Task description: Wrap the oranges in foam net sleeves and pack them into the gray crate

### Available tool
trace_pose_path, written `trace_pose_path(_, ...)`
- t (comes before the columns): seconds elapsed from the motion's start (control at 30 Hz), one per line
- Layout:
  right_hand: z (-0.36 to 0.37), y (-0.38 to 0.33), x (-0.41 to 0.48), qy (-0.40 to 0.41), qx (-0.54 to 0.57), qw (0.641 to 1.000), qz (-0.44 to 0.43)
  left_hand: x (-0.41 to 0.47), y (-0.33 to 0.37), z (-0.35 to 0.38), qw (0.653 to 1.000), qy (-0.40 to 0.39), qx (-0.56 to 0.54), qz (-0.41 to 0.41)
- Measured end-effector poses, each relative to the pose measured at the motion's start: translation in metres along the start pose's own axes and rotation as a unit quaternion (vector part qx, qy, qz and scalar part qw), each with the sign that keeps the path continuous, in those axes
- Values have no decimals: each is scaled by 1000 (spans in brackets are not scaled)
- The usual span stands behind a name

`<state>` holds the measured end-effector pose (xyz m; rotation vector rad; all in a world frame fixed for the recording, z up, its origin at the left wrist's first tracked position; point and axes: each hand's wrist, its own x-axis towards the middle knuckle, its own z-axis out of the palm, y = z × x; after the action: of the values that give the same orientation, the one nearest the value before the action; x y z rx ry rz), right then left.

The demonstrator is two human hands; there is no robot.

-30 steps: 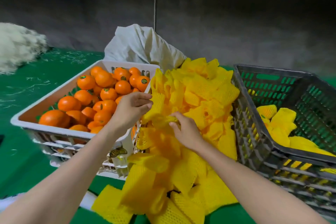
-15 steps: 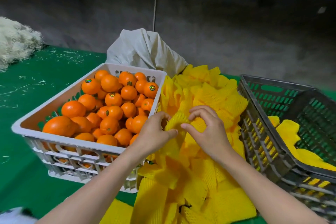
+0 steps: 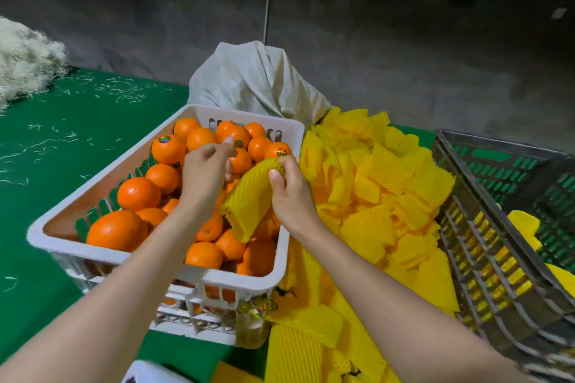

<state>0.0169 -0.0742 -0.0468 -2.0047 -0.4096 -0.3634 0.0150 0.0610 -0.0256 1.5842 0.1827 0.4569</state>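
One foam net sleeve (image 3: 249, 200) pinched in right hand (image 3: 292, 193), left hand (image 3: 203, 174) loose, above oranges (image 3: 137, 194)

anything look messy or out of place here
Loose white strands are scattered over the green table left of the white crate, near a white fibre heap. The yellow foam sleeves sprawl in a loose pile right of it.

Right grip (image 3: 292, 196) pinches a yellow foam net sleeve (image 3: 249, 199) above the oranges (image 3: 138, 194) in the white crate (image 3: 199, 275). Left grip (image 3: 202, 177) hovers, loosely curled, just left of the sleeve. The gray crate (image 3: 485, 274) stands well right.
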Motion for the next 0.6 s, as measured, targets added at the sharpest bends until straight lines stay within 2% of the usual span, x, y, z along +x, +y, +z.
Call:
trace_pose_path(0.1,15,14,8,-47,-22,999,7,53,-11,1,989,-49,140,24)
trace_pose_path(0.23,18,23,11,-85,-106,991,-1,104,-30,48,928,-174,328,33)
trace_pose_path(0.33,18,21,12,-121,-135,983,14,119,-45,88,887,-247,388,48)
trace_pose_path(0.4,18,21,12,-125,-141,982,23,125,-56,103,872,-272,404,50)
trace_pose_path(0.47,18,21,11,-125,-142,981,34,128,-66,107,890,-265,369,35)
trace_pose_path(0.53,18,21,11,-129,-142,981,31,131,-69,104,928,-240,283,-14)
trace_pose_path(0.6,17,21,11,-133,-145,980,21,129,-65,97,948,-225,214,-73)
